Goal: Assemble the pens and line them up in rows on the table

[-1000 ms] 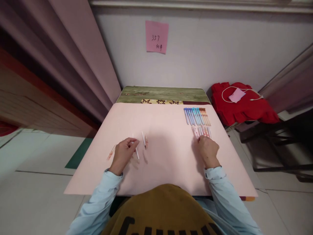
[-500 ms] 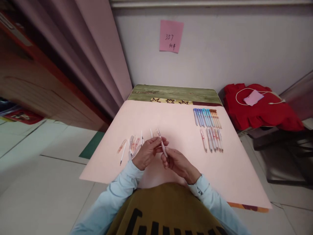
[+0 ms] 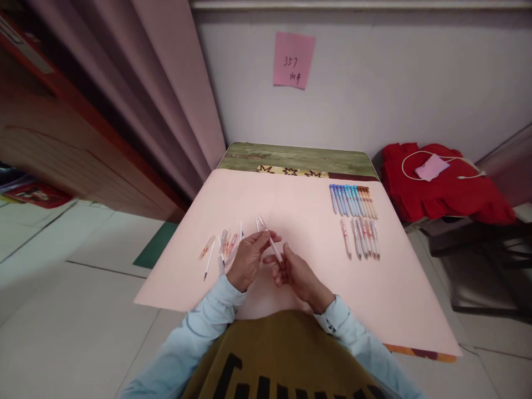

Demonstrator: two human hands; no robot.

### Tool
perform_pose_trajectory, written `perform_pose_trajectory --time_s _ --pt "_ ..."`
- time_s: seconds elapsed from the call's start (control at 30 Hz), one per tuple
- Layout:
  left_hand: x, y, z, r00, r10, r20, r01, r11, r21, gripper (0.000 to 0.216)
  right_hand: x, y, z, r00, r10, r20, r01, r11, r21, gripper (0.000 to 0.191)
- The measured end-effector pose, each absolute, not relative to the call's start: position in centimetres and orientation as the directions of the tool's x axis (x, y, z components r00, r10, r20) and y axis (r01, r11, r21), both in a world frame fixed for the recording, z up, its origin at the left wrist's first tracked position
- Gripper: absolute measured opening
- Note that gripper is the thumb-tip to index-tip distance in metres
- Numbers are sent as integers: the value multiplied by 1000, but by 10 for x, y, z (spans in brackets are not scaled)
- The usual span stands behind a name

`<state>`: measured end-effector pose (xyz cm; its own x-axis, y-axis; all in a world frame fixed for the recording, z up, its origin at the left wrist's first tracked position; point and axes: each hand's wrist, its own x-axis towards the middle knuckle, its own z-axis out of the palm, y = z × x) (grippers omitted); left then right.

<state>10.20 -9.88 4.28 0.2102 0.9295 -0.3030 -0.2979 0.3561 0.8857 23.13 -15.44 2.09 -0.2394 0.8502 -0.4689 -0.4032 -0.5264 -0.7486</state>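
A slim pen (image 3: 275, 250) with a clear, pink-marked upper part slants between my hands above the table. My left hand (image 3: 248, 256) is closed on its upper half, thumb and fingers pinching it. At its lower end is my right hand (image 3: 296, 272), with curled fingers against the pen and the thumb raised beside it. Left of my left hand lie loose pen parts: clear upper barrels (image 3: 225, 241) with pink marks, an orange-tinted one (image 3: 206, 247) and white refills (image 3: 209, 260). My left hand partly hides this group.
Pens with blue and brown tops (image 3: 352, 200) lie in a row at the back right. Several clear-topped pens (image 3: 366, 238) lie in front of them. A pale pink sheet (image 3: 307, 199) covers the table. Beyond its right edge, red cloth (image 3: 457, 194) carries a white cable.
The pen has shifted slightly left and its lower part shows more. My right thumb has lifted off it, and my right hand has turned slightly.
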Motion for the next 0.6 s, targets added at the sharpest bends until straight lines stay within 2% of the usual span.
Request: perform_pose_trajectory --time_s 0.03,0.13,0.2,0.37,0.53,0.6 --pt "102 -98 43 208 932 -297 -306 350 885 29 231 -154 20 -259 842 -474 -426 -540 -726 63" --pt "100 -97 43 171 945 -279 -337 322 885 26 231 -154 17 -183 896 -406 -480 -441 -758 48" --pt "100 -96 43 154 945 -289 -349 326 878 25 231 -153 17 -143 911 -387 -498 -404 -767 46" --pt "101 -97 43 178 936 -305 -337 349 875 27 230 -151 14 -228 838 -496 -515 -536 -669 54" --pt "102 -96 43 151 947 -284 -344 320 883 25 231 -151 13 -112 901 -420 -548 -408 -730 44" --pt "102 -95 43 155 946 -286 -336 323 885 26 232 -151 15 -147 879 -453 -562 -452 -693 45"
